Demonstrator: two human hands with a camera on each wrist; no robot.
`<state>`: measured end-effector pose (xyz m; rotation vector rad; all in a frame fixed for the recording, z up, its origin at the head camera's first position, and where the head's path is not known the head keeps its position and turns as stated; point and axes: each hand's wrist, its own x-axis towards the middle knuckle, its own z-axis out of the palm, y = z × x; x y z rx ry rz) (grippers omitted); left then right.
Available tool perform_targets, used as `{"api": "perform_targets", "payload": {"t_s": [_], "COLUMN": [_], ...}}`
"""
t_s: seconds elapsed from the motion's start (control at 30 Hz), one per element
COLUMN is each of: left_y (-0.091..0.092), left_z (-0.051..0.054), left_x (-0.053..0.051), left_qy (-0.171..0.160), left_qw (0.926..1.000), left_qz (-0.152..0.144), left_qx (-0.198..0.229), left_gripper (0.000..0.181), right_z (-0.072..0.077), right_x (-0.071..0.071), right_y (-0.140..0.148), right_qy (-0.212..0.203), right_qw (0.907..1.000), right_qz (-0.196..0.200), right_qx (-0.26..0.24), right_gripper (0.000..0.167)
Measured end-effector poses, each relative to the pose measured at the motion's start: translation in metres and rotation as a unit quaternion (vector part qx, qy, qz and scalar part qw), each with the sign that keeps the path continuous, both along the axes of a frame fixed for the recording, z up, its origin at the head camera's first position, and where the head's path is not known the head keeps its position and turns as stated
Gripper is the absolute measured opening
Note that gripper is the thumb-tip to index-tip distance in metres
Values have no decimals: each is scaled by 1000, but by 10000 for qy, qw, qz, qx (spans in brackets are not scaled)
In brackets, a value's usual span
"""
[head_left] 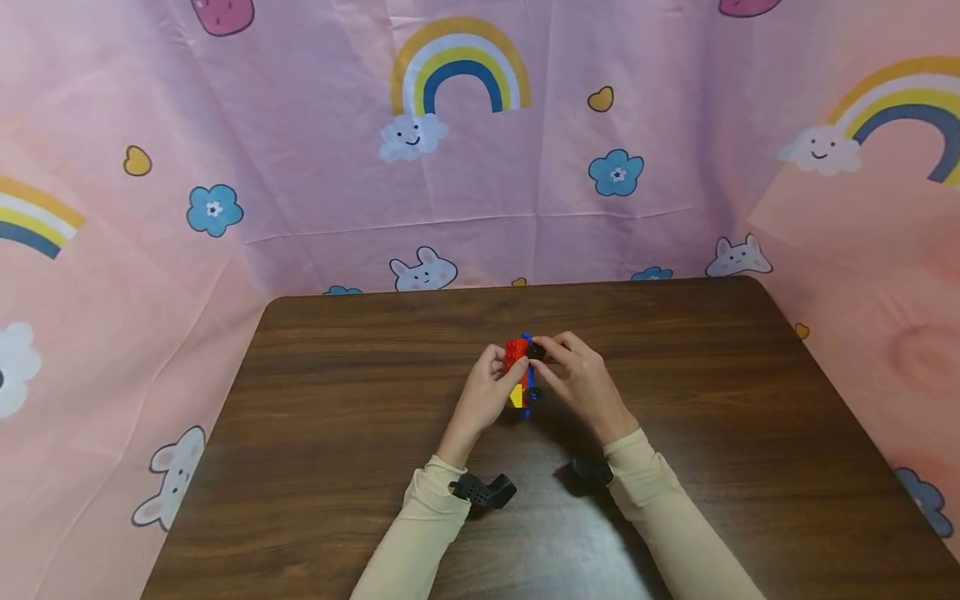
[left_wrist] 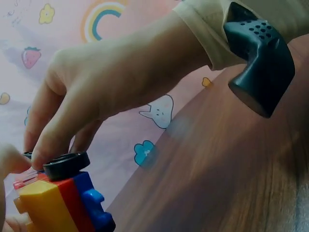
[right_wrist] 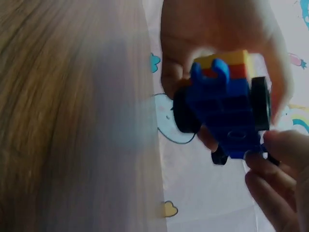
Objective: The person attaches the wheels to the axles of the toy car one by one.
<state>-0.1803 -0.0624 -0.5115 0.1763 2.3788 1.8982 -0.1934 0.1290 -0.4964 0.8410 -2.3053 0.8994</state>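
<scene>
A small toy car point(head_left: 517, 373) of red, yellow and blue building blocks is held up over the table. My left hand point(head_left: 486, 392) grips its body from the left side. On the other side, my right hand point(head_left: 588, 379) pinches a black wheel at the car's far end with thumb and fingers. The right wrist view shows the blue underside point(right_wrist: 227, 113), with a hook-like blue piece point(right_wrist: 211, 72) at one end and black wheels point(right_wrist: 261, 104) along both sides. The wheel under my right fingertips is mostly covered. In the left wrist view, a nearer wheel point(left_wrist: 66, 165) shows plainly beside the yellow block point(left_wrist: 46, 205).
The brown wooden table point(head_left: 337, 375) spreads around both hands. A pink and purple cloth point(head_left: 315, 150) with rainbows, flowers and rabbits stands behind it and at both sides. A black wrist camera point(head_left: 483, 492) sits on the left sleeve; another point(head_left: 591, 471) is under the right.
</scene>
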Motion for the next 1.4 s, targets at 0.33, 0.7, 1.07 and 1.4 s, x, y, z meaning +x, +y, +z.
{"api": "perform_targets", "payload": {"t_s": [0.33, 0.7, 1.07, 1.4], "left_y": [7, 2, 3, 2], "left_z": [4, 1, -4, 1], "left_x": [-2, 1, 2, 3], "left_qy": [457, 464, 427, 513], "left_qw": [9982, 9975, 9984, 9974], "left_qz": [301, 509, 315, 384], "left_qx": [-261, -134, -184, -316], "left_gripper": [25, 25, 24, 26], "right_z": [5, -5, -13, -14], "right_x": [2, -5, -3, -3], "right_y": [4, -5, 0, -8], "right_qy": [180, 623, 579, 574], "right_qw": [9996, 9978, 9981, 9975], "right_qz": [-33, 230, 168, -212], "right_qx": [210, -55, -104, -355], "right_gripper": [36, 40, 42, 37]}}
